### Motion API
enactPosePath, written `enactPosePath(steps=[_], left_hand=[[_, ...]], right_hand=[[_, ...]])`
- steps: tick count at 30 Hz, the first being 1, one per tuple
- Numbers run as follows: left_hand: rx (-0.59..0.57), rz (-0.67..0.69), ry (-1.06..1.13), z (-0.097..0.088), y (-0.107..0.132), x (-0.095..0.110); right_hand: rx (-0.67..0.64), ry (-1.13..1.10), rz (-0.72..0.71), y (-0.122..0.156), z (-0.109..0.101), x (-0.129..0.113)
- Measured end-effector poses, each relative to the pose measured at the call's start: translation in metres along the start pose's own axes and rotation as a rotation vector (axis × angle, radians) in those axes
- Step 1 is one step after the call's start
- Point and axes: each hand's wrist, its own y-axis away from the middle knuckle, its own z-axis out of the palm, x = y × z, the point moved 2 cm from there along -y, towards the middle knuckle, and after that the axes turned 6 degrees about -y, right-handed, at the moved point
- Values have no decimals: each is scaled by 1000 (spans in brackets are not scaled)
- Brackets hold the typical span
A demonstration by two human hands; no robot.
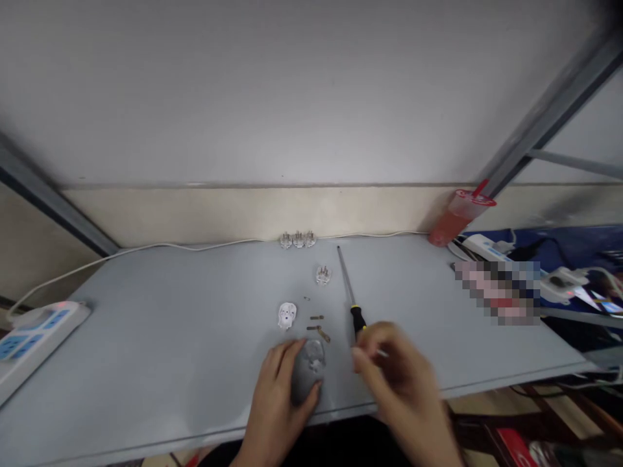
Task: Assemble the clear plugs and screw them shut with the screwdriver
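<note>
A clear plastic plug cover [314,357] lies near the table's front edge, between the thumb and fingers of my left hand [280,395], which steadies it. My right hand [402,383], blurred, is closed in a pinch beside a screwdriver [357,318] with a black and yellow handle. A small pale bit shows at its fingers, too unclear to name. Beyond my left hand is a white plug base [287,315]. To its right lie several brass plug pins [317,318] and a tiny metal piece [306,298]. Farther back, a plug part [323,275] stands pins up.
Three more pronged plug parts [298,240] stand along the wall by a white cable [219,244]. A power strip [39,344] sits at the left. A red drink cup [457,217] and another power strip [491,250] are at the right. Metal frame posts flank the table.
</note>
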Motion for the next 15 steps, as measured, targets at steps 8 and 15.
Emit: enactPosePath(steps=[8, 15], left_hand=[[6, -7, -25, 4, -1, -2], [-46, -9, -69, 6, -11, -2]], right_hand=[[79, 255, 67, 0, 40, 43], [69, 379, 52, -3, 46, 47]])
